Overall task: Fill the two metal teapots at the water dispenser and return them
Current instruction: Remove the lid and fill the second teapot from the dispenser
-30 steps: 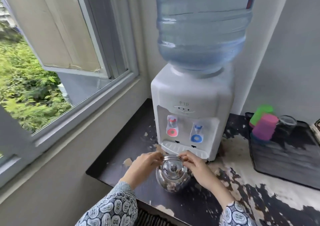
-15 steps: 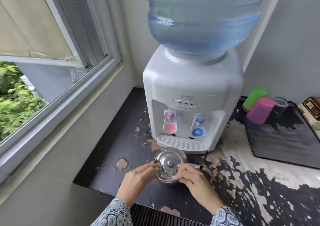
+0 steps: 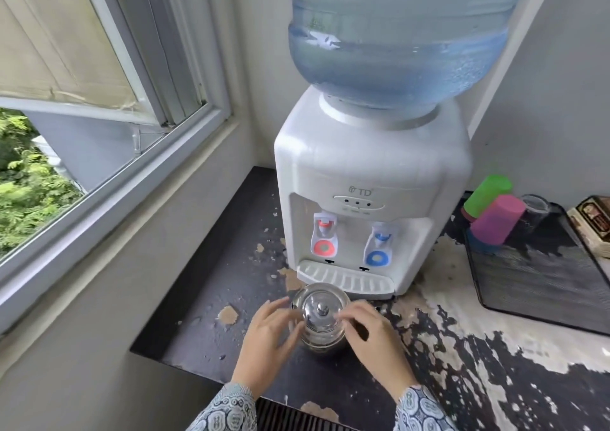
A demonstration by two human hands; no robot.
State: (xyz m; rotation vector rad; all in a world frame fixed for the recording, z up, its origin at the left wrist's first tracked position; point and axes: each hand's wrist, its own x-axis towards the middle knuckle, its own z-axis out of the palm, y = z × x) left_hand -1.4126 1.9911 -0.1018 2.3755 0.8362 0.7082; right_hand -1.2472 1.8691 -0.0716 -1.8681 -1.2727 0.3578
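One shiny metal teapot [image 3: 319, 315] with a knobbed lid stands on the worn dark counter [image 3: 204, 325], just in front of the drip tray of the white water dispenser [image 3: 369, 179]. My left hand [image 3: 269, 339] lies at the pot's left side and my right hand [image 3: 374, 338] at its right side. The fingers of both are spread, fairly straight and motion-blurred, with the tips at the pot's rim. The dispenser has a red tap [image 3: 325, 232] and a blue tap [image 3: 379, 242]. A second teapot is not in view.
A large blue water bottle [image 3: 396, 34] tops the dispenser. To the right, a black mesh tray [image 3: 534, 282] carries a green cup [image 3: 487, 194], a pink cup [image 3: 498, 219] and a clear glass [image 3: 536, 209]. A window [image 3: 99, 100] fills the left wall.
The teapot came toward me from the drip tray a second ago and has since stayed put. My fingers, wrapped on the pot half a second ago, now spread and blur.
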